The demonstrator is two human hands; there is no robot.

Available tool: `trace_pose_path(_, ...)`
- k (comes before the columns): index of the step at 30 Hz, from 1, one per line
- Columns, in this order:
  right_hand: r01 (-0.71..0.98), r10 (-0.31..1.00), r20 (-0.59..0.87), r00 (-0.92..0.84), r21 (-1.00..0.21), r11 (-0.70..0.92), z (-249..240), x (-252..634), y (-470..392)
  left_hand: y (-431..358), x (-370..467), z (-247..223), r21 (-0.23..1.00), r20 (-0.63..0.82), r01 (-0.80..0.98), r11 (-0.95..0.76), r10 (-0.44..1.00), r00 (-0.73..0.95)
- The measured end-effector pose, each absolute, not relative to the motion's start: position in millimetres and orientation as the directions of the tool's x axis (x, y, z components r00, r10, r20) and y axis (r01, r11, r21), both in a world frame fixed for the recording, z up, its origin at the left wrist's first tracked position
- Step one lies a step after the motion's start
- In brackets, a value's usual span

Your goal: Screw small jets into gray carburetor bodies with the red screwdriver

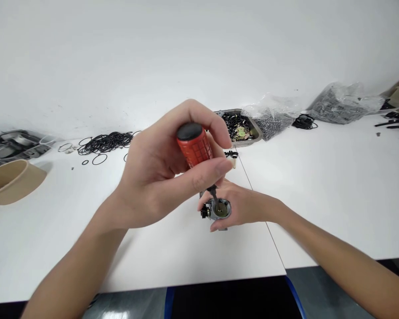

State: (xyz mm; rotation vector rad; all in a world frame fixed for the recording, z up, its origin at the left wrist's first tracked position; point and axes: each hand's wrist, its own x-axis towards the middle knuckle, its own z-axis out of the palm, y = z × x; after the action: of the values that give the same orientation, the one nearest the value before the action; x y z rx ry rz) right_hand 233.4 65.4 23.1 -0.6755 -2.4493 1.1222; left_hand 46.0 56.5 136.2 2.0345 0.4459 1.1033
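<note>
My left hand [153, 177] is wrapped round the red handle of a screwdriver [194, 144] with a black end cap. The screwdriver points downward, its shaft leaning slightly, and the tip meets the round brass-coloured plate in the bore of a small grey metal carburetor [214, 216]. My right hand [241, 204] grips this carburetor low over the white table, fingers behind it and thumb along its near side. A black fitting sticks out from its left. Behind my hands lies a small black part with a brass-coloured pin [232, 155].
A metal tray [257, 133] of small parts stands at the back, beside clear plastic bags [344, 104] of parts. Black rubber rings [108, 142] lie at back left, near a beige container [18, 179]. Black rods [397, 122] lie far right. A seam crosses the white table [329, 195].
</note>
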Motion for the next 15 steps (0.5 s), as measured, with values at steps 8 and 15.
trace_pose_path(8,0.288,0.561,0.082,-0.824,-0.792,0.539,24.8,233.5,65.2,54.5,51.2,131.7,0.819,0.495,-0.025,-0.574,0.683,0.537)
trace_pose_path(15,0.292,0.574,0.078,-0.815,-0.801,0.523,24.6,233.9,64.7,51.8,51.0,130.8,0.841,0.452,0.009,-0.541,0.712,0.537)
